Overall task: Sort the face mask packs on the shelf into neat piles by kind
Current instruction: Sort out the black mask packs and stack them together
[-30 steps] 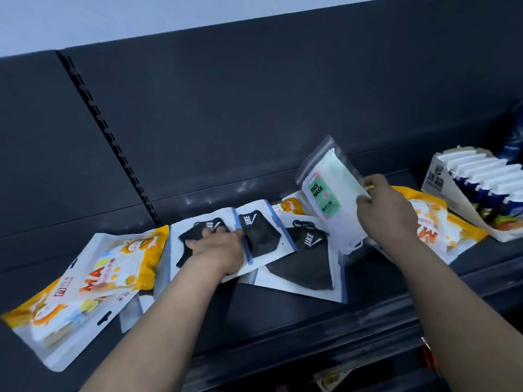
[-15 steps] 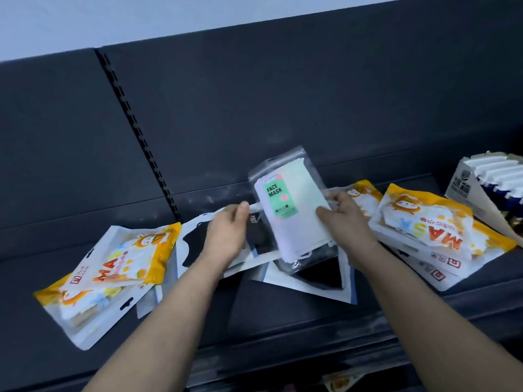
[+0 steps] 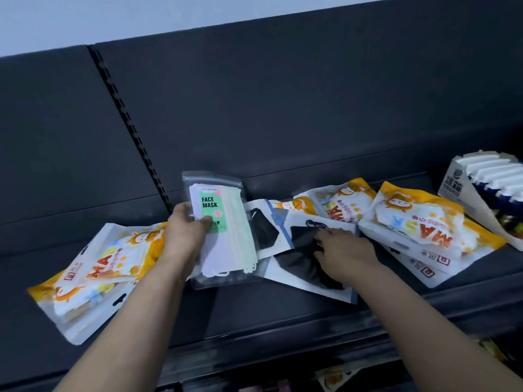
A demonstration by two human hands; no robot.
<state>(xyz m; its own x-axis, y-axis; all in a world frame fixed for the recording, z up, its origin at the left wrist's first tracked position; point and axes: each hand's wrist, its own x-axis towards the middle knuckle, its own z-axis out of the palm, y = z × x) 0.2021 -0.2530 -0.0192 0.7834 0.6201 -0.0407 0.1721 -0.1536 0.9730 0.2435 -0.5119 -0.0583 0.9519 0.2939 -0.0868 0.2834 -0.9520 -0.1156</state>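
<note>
My left hand [image 3: 185, 236] holds a clear pack with a green FACE MASK label [image 3: 223, 230], upright above the dark shelf [image 3: 254, 312]. My right hand [image 3: 343, 250] rests on a black mask pack [image 3: 305, 261] lying flat, fingers curled on its top edge. A second black mask pack [image 3: 264, 227] lies partly behind the clear pack. Orange and white MASK packs lie at the left [image 3: 96, 275] and in a loose heap at the right [image 3: 418, 230], with one more [image 3: 336, 203] behind.
A white carton [image 3: 458, 185] with a row of white and blue packs stands at the far right of the shelf. The dark back panel [image 3: 283, 108] rises behind. Below the shelf's front edge, goods on a lower level show faintly.
The clear FACE MASK pack passed from my right hand to my left and moved left. My right hand came down onto the black mask pack.
</note>
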